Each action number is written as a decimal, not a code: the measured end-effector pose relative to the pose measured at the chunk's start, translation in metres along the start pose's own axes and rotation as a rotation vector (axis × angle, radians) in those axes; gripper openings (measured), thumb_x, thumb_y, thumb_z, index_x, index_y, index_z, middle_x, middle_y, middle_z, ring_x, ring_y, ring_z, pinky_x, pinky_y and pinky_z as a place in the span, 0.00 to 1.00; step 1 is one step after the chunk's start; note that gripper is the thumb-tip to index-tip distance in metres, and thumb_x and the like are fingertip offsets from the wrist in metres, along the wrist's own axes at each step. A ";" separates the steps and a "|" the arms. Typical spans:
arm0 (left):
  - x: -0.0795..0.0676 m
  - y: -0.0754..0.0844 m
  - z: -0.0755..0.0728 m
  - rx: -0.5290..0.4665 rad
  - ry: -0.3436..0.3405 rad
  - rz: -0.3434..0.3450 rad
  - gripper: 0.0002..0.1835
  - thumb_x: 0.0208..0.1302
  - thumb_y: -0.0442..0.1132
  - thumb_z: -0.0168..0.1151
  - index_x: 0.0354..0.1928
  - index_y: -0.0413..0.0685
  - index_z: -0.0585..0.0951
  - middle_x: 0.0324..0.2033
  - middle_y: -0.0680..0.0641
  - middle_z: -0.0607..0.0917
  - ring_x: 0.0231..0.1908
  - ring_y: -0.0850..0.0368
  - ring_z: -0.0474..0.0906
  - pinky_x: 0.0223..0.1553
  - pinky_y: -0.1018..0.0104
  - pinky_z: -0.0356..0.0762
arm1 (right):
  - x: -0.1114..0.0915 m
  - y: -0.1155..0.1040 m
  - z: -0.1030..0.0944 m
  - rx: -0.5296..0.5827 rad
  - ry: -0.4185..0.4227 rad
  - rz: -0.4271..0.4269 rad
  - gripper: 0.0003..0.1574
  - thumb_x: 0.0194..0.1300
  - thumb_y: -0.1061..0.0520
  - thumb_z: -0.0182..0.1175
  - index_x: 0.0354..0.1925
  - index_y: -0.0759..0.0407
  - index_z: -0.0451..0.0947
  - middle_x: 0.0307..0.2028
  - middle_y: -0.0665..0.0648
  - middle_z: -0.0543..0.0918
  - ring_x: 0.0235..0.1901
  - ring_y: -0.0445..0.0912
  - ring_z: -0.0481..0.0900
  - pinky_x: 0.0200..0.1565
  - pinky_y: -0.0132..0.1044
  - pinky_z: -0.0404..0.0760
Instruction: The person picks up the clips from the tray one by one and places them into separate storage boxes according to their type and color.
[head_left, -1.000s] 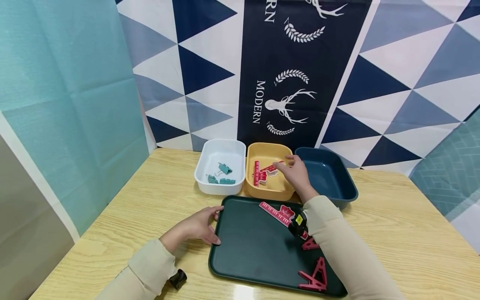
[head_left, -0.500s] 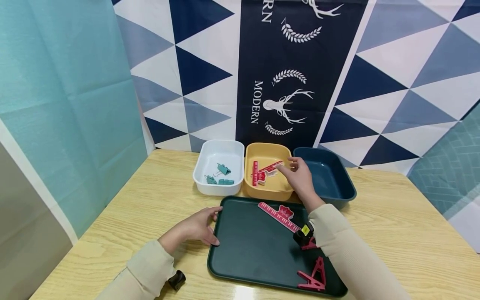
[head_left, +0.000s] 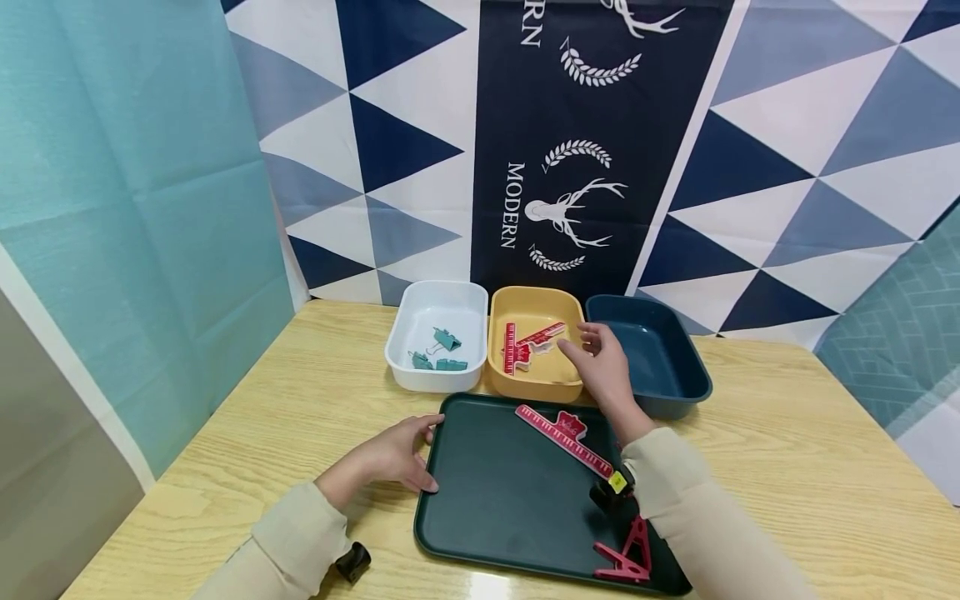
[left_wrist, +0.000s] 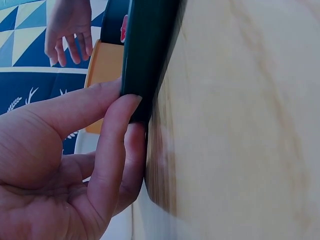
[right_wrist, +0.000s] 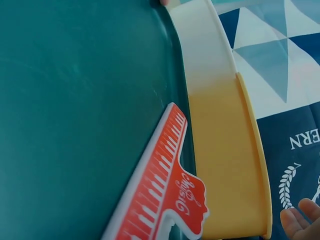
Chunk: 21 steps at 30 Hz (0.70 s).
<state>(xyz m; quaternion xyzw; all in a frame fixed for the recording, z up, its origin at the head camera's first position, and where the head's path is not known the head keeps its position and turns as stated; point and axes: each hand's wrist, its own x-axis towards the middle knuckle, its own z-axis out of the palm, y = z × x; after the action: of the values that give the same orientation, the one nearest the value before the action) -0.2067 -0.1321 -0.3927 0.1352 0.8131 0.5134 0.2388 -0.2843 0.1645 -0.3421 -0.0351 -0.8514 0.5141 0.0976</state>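
My left hand (head_left: 393,454) grips the left edge of the dark green tray (head_left: 510,500), thumb at the rim; the left wrist view shows a finger tucked under that edge. My right hand (head_left: 603,367) hovers over the right side of the yellow bin (head_left: 536,387), fingers spread and holding nothing. Inside that bin lie two red music clips with keyboard prints, one upright in view (head_left: 510,348) and one slanted (head_left: 542,335). On the tray lies another red music clip (head_left: 564,440), close up in the right wrist view (right_wrist: 160,170). A red clip (head_left: 628,554) stands near the tray's front right corner.
Left of the yellow bin, a white bin (head_left: 437,379) holds several teal binder clips (head_left: 447,338). A navy bin (head_left: 652,342) stands to its right. Patterned cloth (head_left: 412,125) hangs behind. My right sleeve (head_left: 705,500) covers the tray's right part.
My right hand has drawn back slightly toward the right and front, away from the slanted music clip in the yellow bin. My left hand stays at the tray's edge.
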 end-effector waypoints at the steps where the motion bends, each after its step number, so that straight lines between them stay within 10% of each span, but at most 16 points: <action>1: 0.000 0.000 0.000 0.001 0.000 0.001 0.53 0.41 0.21 0.71 0.70 0.39 0.53 0.43 0.43 0.63 0.26 0.52 0.78 0.26 0.59 0.82 | -0.001 0.001 0.000 0.008 0.004 -0.003 0.35 0.61 0.46 0.61 0.61 0.60 0.65 0.58 0.64 0.67 0.56 0.56 0.66 0.58 0.49 0.68; 21: -0.002 0.002 0.001 0.013 0.011 0.000 0.53 0.41 0.21 0.72 0.70 0.39 0.53 0.44 0.42 0.64 0.27 0.52 0.78 0.26 0.58 0.81 | -0.032 0.006 -0.002 0.068 0.062 -0.058 0.28 0.63 0.50 0.60 0.57 0.62 0.67 0.53 0.64 0.71 0.55 0.55 0.67 0.57 0.48 0.69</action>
<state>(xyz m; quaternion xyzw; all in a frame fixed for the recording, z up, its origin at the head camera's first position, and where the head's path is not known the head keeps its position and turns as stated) -0.2042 -0.1315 -0.3907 0.1341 0.8177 0.5089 0.2335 -0.2529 0.1637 -0.3508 -0.0228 -0.8308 0.5381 0.1399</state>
